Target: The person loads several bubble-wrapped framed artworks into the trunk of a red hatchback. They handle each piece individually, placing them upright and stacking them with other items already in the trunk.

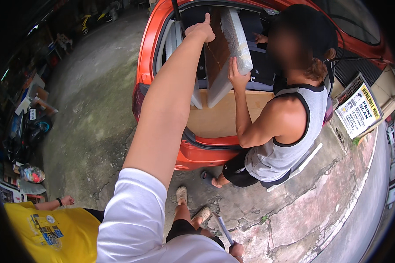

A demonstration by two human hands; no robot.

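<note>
My left hand (201,30) reaches up into the open back of an orange car (197,158), one finger stretched out and the others curled, holding nothing. Just right of it, in the cargo space, stands a long panel wrapped in bubble wrap (236,39), beside a brown board (218,48). A co-worker in a grey tank top (294,127) grips the wrapped panel's near end with one hand (238,75); their other hand (261,38) is beyond it. Low in view, my right hand (236,250) is closed on a thin flat object (223,228), seen nearly edge-on.
Light wooden boarding (226,116) lines the cargo floor. Another person in a yellow shirt (57,232) stands at my left. A motorcycle (33,127) and clutter line the left side. A printed sign (359,111) stands at right by the road, above cracked concrete (294,210).
</note>
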